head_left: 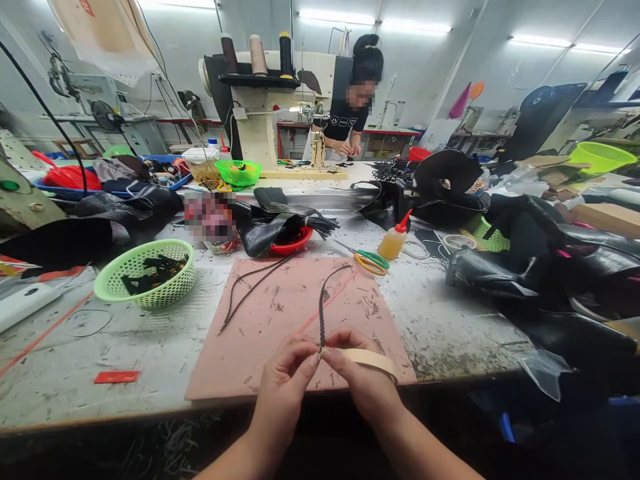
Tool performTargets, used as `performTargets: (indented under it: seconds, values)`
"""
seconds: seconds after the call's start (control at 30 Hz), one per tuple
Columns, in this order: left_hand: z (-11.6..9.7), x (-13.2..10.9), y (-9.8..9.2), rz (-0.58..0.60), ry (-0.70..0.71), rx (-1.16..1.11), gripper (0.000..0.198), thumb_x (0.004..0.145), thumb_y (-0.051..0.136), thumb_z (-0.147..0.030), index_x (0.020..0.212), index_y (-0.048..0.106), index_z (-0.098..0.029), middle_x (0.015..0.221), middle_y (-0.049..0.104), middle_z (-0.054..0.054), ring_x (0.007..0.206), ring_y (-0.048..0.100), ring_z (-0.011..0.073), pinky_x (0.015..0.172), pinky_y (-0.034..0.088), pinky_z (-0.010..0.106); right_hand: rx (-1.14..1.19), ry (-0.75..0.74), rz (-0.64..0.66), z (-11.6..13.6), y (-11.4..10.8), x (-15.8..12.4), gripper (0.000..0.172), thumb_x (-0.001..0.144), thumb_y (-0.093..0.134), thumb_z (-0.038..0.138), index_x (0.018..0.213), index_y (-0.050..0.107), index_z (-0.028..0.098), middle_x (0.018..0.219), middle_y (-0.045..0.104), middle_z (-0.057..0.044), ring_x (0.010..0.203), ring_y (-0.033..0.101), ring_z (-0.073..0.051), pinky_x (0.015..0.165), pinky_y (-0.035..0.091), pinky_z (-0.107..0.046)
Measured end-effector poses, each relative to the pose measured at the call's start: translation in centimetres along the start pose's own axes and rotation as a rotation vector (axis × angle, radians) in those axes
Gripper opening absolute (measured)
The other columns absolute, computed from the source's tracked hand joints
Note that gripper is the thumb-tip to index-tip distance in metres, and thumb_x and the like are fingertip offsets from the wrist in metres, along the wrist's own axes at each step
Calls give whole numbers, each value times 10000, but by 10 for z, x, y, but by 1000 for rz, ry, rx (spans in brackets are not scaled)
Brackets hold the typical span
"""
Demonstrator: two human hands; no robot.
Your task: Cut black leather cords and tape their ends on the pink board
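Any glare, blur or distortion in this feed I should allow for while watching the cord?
Head view: ceiling lights glare white; same head view: cord and fingers look fairly sharp; head view, right edge: black pieces look stretched and soft; head view, background: pixel blocks hide the face of the co-worker; head view, bottom: mostly dark beneath the table.

Three thread cones (pixel 258 57), brown, pink and black, stood on a black tray (pixel 260 81); a flat red rectangular strip (pixel 117 377) lay nearer.

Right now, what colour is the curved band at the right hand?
The band is pale cream; seen in the head view.
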State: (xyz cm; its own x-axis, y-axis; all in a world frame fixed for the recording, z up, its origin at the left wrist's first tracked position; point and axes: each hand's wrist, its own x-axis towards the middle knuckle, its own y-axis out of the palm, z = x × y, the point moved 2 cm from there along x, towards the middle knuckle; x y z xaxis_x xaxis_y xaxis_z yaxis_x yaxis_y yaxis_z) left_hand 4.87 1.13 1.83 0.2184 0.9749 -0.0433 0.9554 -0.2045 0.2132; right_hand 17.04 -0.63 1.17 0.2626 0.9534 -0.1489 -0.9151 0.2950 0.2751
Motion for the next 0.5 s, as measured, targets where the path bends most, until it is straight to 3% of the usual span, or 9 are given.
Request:
performTargets:
  seconds: [0.1,0.17,0.37,0.5]
  values:
    - [-3,-1,-1,53,24,105,58,678,639,-240,657,671,-197,717,575,29,750,516,181,701,415,254,-46,-8,11,3,-1,-2,195,526,724,314,633,609,198,616,591,11,584,541,-142,565,456,-261]
    - [-4,-1,-1,44,-41,123,64,658,658,-252,641,660,-190,645,567,14,656,500,156,632,407,240,-94,-56,24,4,-2,-4,166,554,709,307,608,597,197,586,574,16,566,535,-142,547,450,-256]
    - [-6,-2,4,66,-360,-222,176,614,708,-275,622,570,-166,512,500,-44,496,434,76,499,358,178,-141,-241,144,4,-4,-4,79,659,656,270,642,613,207,639,565,13,627,537,-135,609,448,-245]
    - [-5,-3,4,138,-463,-365,282,571,756,-272,649,503,-175,501,502,-62,437,425,55,432,322,155,-82,-222,288,3,-5,-3,97,684,653,302,698,641,207,736,550,-7,704,546,-140,660,457,-251]
